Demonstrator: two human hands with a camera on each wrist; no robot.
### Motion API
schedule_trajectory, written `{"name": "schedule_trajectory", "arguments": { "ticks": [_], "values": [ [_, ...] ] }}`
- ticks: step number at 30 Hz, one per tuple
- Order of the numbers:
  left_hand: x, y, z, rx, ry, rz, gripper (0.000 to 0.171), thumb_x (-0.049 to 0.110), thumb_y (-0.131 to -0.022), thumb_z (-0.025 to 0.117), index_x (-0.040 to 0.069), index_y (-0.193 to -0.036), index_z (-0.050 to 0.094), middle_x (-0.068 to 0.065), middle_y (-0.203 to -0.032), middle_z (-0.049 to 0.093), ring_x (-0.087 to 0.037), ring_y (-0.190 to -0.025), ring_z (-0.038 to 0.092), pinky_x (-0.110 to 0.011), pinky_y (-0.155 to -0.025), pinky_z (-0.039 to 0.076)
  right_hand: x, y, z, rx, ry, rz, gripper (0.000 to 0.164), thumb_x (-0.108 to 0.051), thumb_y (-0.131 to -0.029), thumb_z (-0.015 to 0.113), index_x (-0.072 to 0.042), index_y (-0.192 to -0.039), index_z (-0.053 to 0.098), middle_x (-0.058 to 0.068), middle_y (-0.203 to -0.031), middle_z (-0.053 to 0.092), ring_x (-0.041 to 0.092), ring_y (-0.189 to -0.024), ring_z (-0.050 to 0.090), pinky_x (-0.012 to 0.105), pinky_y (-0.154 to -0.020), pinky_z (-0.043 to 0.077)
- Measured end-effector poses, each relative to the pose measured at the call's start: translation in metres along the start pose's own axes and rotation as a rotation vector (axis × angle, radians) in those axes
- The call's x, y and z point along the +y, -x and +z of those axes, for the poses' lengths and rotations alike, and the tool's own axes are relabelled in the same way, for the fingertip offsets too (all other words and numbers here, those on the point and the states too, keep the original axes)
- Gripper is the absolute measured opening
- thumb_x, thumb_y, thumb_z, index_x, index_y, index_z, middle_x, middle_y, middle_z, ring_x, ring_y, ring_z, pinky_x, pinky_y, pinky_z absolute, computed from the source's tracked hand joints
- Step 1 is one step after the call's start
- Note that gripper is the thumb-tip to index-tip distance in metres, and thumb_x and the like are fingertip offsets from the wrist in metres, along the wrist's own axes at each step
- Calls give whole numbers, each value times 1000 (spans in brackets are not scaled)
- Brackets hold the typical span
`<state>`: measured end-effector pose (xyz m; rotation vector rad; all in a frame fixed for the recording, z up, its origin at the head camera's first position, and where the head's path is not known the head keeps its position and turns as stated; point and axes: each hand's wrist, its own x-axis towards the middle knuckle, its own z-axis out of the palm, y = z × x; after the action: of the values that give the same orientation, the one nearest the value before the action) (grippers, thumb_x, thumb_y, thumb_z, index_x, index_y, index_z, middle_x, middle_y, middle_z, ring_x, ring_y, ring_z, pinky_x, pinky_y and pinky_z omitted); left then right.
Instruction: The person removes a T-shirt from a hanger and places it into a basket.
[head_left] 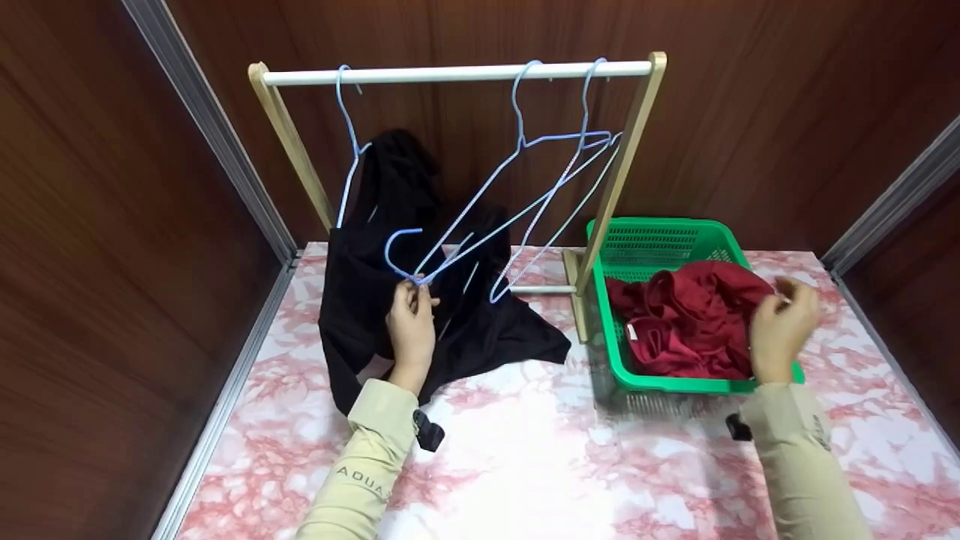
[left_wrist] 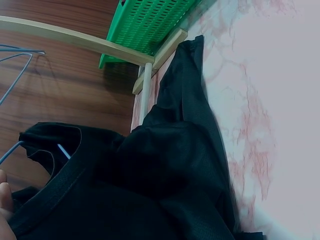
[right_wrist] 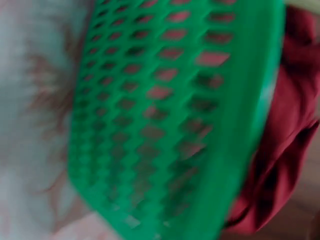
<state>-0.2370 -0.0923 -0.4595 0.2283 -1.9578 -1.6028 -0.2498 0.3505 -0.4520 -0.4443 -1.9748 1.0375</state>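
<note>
My left hand (head_left: 411,326) pinches a blue wire hanger (head_left: 403,232) at the neck, just below its hook. A black garment (left_wrist: 165,165) hangs around this hanger, its lower part spread on the tabletop. The left wrist view shows part of the hanger through the garment's neck opening. Over the right side of the green basket (head_left: 679,382), my right hand (head_left: 784,330) has loosely curled fingers, with nothing showing between them. Its fingertips overlap the edge of a crumpled dark red garment (head_left: 697,315) lying in the basket. The right wrist view is blurred and shows no fingers.
A rack with wooden posts and a white rail (head_left: 457,73) stands at the back. Two bare blue hangers (head_left: 480,196) hang at its right end; another hanger (head_left: 346,112) bears black cloth (head_left: 401,169) at left. Brown panels (head_left: 765,112) enclose the marbled tabletop (head_left: 517,442).
</note>
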Motion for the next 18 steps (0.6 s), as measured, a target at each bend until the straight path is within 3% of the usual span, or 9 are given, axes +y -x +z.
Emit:
{"name": "schedule_trajectory", "arguments": {
  "ticks": [7,12,18],
  "values": [
    [-1,2,2,-11,-23,-12,17,9,-94,54,1,-107,62,-17,-99,72,-23,-71,69,-15,-62,49,-32,15,32,-156,-66,-209,26,8,-85,43,11,-102,63,29,-100,62,38,-97,55,36,-85,39],
    [-1,4,3,-40,-35,-34,16,10,-94,53,0,-104,61,-16,-100,73,-24,-71,69,-18,-66,50,-59,35,52,-316,-91,-303,23,8,-85,48,8,-101,65,25,-99,64,34,-94,58,28,-81,40],
    [-4,4,5,-69,-47,-17,16,9,-95,51,-2,-102,61,-15,-101,72,-24,-69,67,-15,-65,47,-89,60,74,-582,-56,-392,25,6,-85,53,6,-106,65,23,-105,66,35,-100,60,44,-86,46]
  ]
}}
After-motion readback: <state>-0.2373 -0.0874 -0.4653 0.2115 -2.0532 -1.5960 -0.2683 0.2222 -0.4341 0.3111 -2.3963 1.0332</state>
